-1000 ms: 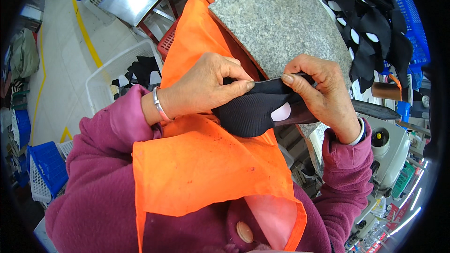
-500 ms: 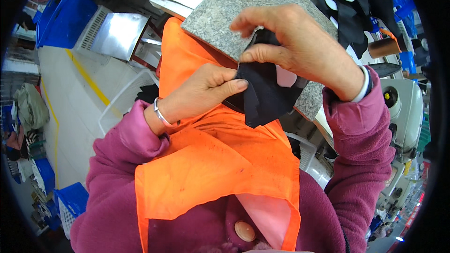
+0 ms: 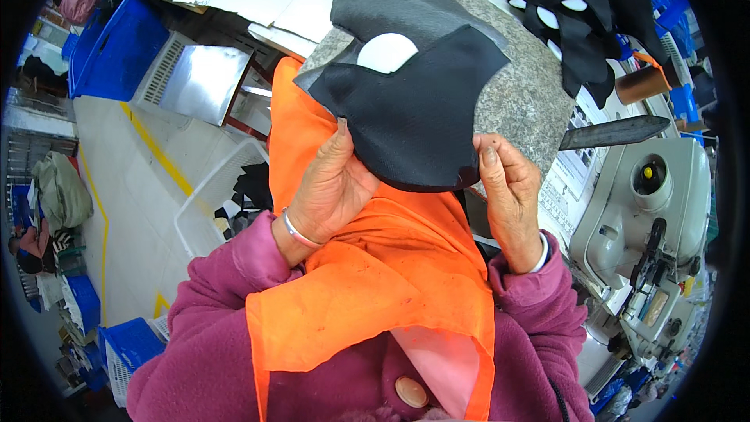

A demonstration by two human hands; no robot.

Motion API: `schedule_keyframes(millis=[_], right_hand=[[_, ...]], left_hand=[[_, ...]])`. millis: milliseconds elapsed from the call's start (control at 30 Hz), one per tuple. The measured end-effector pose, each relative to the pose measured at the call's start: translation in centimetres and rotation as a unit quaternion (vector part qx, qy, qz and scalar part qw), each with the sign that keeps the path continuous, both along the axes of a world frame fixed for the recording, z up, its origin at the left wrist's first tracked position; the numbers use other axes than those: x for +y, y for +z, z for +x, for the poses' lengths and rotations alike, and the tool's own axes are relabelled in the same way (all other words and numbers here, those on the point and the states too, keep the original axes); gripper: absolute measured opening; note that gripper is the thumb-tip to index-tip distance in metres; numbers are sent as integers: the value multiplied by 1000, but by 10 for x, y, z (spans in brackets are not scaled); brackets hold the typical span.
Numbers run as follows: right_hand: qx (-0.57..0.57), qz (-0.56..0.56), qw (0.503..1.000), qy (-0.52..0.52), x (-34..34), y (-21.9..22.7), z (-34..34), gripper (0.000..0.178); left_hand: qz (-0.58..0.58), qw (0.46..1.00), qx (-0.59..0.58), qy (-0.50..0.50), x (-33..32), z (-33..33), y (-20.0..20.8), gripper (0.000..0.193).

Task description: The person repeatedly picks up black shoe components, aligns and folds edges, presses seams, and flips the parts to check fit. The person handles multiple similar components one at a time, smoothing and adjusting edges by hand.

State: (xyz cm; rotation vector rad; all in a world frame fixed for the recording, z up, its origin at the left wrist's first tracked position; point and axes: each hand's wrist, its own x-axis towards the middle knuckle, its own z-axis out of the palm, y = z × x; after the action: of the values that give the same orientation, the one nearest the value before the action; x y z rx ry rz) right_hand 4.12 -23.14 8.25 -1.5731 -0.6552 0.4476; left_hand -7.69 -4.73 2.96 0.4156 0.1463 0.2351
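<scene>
- The black cloth piece (image 3: 422, 117) lies partly over the grey stone surface (image 3: 535, 101), and its near edge is above the orange apron (image 3: 375, 258).
- The left hand (image 3: 332, 191) has its thumb on top of the near left edge; its fingers look tucked under.
- The right hand (image 3: 512, 195) pinches the near right corner between thumb and finger.
- The cloth looks light, soft and bendy, and it probably won't break. The grey part at the back looks shiny, so it may be slippery.
- The edges look best to hold, away from the white patch (image 3: 388, 53).
</scene>
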Motion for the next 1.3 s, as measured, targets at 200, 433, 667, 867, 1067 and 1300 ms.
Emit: schedule_keyframes(millis=[200, 433, 667, 867, 1067, 1300], right_hand=[[-12, 33, 999, 7, 6, 7, 4, 17], [-312, -94, 941, 94, -19, 57, 38, 9], [-394, -158, 884, 196, -21, 88, 42, 14], [-416, -147, 865, 237, -21, 96, 45, 16], [-329, -141, 897, 259, -21, 93, 53, 16], [-433, -127, 860, 238, -9, 83, 51, 18]], left_hand=[[7, 1000, -6, -12, -15, 5, -1, 39], [471, 853, 166, -153, 26, -33, 41, 28], [769, 587, -57, 246, 54, 7, 111, 32], [652, 744, -52, -134, 54, 44, 128, 31], [487, 848, -19, -207, 53, 44, 108, 31], [525, 835, -28, -164, 40, 36, 101, 32]])
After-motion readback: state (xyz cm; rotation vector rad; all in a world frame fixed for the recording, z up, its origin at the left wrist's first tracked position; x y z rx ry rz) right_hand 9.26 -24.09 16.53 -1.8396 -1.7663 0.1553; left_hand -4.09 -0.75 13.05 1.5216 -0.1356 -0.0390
